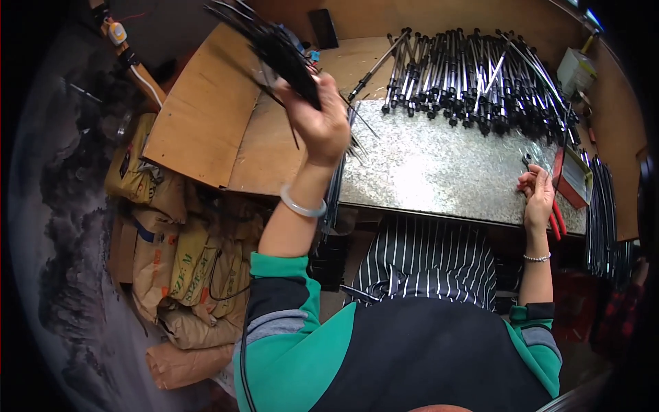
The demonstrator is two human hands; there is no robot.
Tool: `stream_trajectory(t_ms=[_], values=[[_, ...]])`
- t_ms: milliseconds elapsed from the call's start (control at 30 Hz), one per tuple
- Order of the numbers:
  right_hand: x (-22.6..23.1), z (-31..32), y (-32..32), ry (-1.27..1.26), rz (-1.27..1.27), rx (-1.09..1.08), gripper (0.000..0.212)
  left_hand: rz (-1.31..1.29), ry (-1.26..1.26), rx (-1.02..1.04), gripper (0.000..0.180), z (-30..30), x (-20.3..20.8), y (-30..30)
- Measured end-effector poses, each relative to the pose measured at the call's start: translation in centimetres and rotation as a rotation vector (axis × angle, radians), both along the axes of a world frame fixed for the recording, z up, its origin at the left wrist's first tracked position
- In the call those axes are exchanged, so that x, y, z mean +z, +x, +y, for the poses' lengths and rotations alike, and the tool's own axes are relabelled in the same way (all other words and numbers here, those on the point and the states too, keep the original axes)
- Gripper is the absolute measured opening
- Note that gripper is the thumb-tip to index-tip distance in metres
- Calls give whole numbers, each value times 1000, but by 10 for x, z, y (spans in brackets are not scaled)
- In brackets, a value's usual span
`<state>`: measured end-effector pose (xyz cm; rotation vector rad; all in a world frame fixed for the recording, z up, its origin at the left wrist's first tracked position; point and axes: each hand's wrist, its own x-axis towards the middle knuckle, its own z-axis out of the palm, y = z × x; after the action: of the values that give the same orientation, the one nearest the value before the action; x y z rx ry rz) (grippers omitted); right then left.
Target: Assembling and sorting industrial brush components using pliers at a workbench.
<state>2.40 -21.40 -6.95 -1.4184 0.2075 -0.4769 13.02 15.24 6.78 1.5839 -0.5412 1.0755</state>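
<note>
I hold my left hand up over the left part of the bench, fingers closed around a bundle of thin black strips that fans out toward the upper left, its far ends blurred. My right hand is lower, near the front right of the speckled worktop, its fingers curled about a pair of red-handled pliers; the dark head shows above my knuckles and the handles stick out below, though I can't quite tell how firmly my fingertips press. Just right of that hand stands an open red-sided box, and more black strips hang beyond it. Across the back of the worktop lies a dense pile of metal rods with black ends.
</note>
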Motion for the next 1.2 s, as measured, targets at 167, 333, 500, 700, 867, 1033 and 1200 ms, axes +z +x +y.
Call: stream_trajectory(t_ms=[167,333,500,700,867,1033,1200], values=[[10,8,-12,-46,-33,26,33,210,-217,-377,14,-45,-53,-22],[19,10,-27,-87,-86,48,34,227,-235,-542,14,-58,-49,-52],[24,12,-37,-95,-136,74,34,323,-182,-741,14,-64,-16,-104],[50,56,-60,-56,-120,277,33,747,-342,-1031,18,-89,-20,-123],[60,116,-82,108,36,559,34,842,-340,-927,25,-117,-46,-115],[60,108,-80,165,31,524,29,960,-376,-961,28,-117,-61,-119],[83,90,-60,265,-62,411,23,1163,-421,-1015,28,-107,-98,-128]])
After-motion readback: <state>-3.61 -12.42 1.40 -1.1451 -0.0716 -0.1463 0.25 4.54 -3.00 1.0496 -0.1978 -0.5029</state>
